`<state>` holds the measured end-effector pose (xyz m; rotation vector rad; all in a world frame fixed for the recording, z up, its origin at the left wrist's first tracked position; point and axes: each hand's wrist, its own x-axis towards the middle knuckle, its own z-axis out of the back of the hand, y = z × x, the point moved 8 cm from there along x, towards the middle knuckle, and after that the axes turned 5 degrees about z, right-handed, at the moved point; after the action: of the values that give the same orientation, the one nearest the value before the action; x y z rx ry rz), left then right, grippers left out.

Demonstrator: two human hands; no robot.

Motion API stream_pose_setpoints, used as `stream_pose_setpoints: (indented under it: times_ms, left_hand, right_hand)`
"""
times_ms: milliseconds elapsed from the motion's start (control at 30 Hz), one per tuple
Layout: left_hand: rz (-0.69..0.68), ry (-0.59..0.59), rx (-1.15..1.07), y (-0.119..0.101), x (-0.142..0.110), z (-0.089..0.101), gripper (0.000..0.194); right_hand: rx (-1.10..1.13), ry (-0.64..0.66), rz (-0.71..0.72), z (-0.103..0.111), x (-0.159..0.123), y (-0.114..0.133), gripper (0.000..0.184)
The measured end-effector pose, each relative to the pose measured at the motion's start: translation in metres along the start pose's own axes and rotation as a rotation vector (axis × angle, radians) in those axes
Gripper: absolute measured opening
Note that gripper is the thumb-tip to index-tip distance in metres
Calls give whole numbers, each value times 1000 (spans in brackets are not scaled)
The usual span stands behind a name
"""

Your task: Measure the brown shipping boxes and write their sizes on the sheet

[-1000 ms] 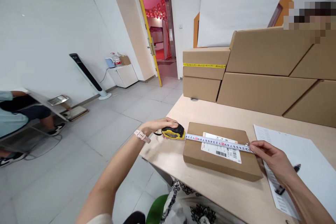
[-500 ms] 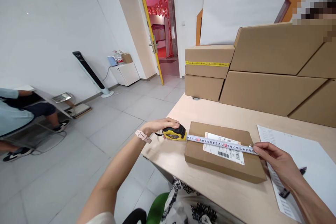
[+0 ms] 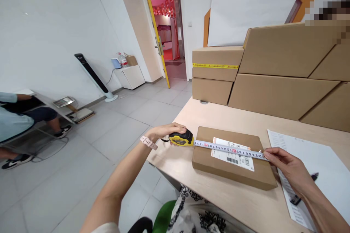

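A flat brown cardboard box (image 3: pixel 235 174) with a white shipping label (image 3: pixel 232 159) lies on the table. My left hand (image 3: pixel 172 131) is closed around the black and yellow case of a tape measure (image 3: pixel 181 138), just off the box's left edge. The white blade of the tape runs out over the top of the box and across the label. At the box's right edge, my right hand (image 3: pixel 287 165) pinches the blade's end between thumb and fingers. Beneath my right wrist, a black pen (image 3: pixel 295 200) rests on white sheets of paper (image 3: pixel 314 156), partly hidden.
Large cardboard boxes (image 3: pixel 281 96) are stacked along the table's (image 3: pixel 216 114) far side, with part of a person behind them. Left on the floor stand a tower fan (image 3: pixel 91 72), a platform scale (image 3: pixel 83 114) and a seated person (image 3: pixel 16 120). A yellow-edged door (image 3: pixel 157 32) stands open.
The view has shifted very slightly. Both hands, the tape measure and the box keep their places.
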<state>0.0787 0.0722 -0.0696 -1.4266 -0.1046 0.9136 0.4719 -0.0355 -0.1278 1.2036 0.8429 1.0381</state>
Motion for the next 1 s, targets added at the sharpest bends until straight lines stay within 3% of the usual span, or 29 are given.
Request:
stream_pose_setpoints:
  times_ms: [733, 867, 1000]
  left_hand:
    - [-2, -13, -22, 0, 1, 0, 48]
    - [-37, -65, -13, -16, -13, -11, 46]
    - [-72, -88, -23, -31, -48, -39, 47]
  right_hand:
    - [27, 12, -28, -3, -1, -2, 33]
    - [-48, 6, 6, 0, -4, 11, 35]
    - [-127, -102, 108, 26, -14, 50, 40]
